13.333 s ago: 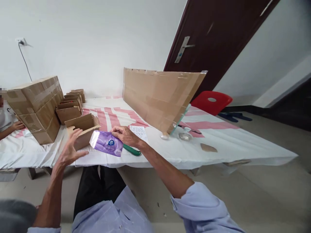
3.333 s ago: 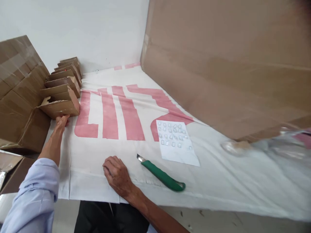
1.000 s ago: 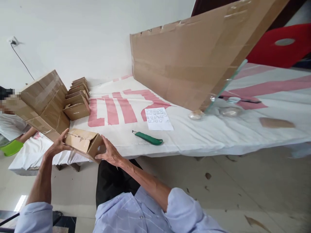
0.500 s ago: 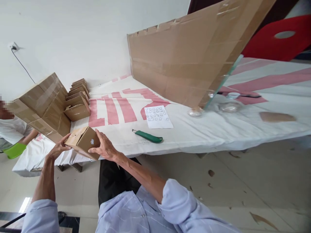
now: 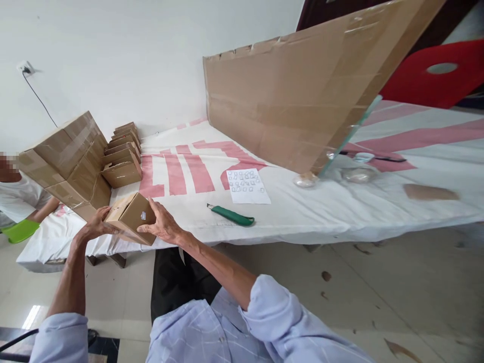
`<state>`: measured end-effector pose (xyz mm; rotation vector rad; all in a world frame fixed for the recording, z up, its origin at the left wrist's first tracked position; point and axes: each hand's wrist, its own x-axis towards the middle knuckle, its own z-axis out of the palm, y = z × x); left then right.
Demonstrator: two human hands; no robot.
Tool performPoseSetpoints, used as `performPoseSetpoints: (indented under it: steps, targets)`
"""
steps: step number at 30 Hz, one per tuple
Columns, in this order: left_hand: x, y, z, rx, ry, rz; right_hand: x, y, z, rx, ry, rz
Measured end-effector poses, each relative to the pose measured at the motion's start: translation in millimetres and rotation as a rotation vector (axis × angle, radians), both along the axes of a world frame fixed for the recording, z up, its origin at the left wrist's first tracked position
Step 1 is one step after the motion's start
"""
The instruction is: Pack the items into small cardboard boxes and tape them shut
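Observation:
Between my two hands is a small cardboard box point(image 5: 132, 219) with a white label on one side, held over the near edge of the table. My left hand point(image 5: 99, 225) grips its left side, and my right hand point(image 5: 163, 222) grips its right side with the thumb across the labelled face. Behind the box rises a stack of larger taped cardboard boxes point(image 5: 71, 156). A row of open cardboard boxes point(image 5: 123, 169) stands beside that stack. To the right of my hands lie a green utility knife point(image 5: 231, 215) and a paper sheet point(image 5: 247, 186) with rows of marks.
A large cardboard panel point(image 5: 272, 101) stands on the cloth-covered table point(image 5: 340, 217). Tape rolls point(image 5: 306, 179) and a flat cardboard piece point(image 5: 431, 191) lie at the right. A red chair point(image 5: 408, 75) is behind. Another person point(image 5: 18, 196) sits at far left by a green stool point(image 5: 20, 231).
The small box has turned and tilted slightly between my hands, and my left fingers have shifted further under it. The whole view has moved a little.

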<state>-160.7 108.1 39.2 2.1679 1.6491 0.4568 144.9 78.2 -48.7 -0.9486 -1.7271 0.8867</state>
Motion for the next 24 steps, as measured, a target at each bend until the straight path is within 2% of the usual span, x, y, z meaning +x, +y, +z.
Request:
performPoseSetpoints:
  steps: [3,8,11,16,19,24]
  targets:
    - [14,-5,11.9,0.038,0.109,-0.076,-1,-2,4,-0.007,-0.016,0.009]
    - [52,-21,39.6,0.033,0.028,-0.279,-2,-5,14,-0.020,-0.058,0.013]
    - [74,-23,54.5,0.018,0.077,-0.414,-1,-8,20,-0.044,-0.082,0.031]
    - [88,-22,64.2,-0.005,0.135,-0.515,0,-11,18,-0.043,-0.101,0.028]
    - [85,-24,63.4,0.002,0.112,-0.505,2,-11,13,0.068,-0.055,-0.024]
    - [82,-26,60.1,0.016,0.076,-0.501,4,-9,15,0.353,0.023,-0.140]
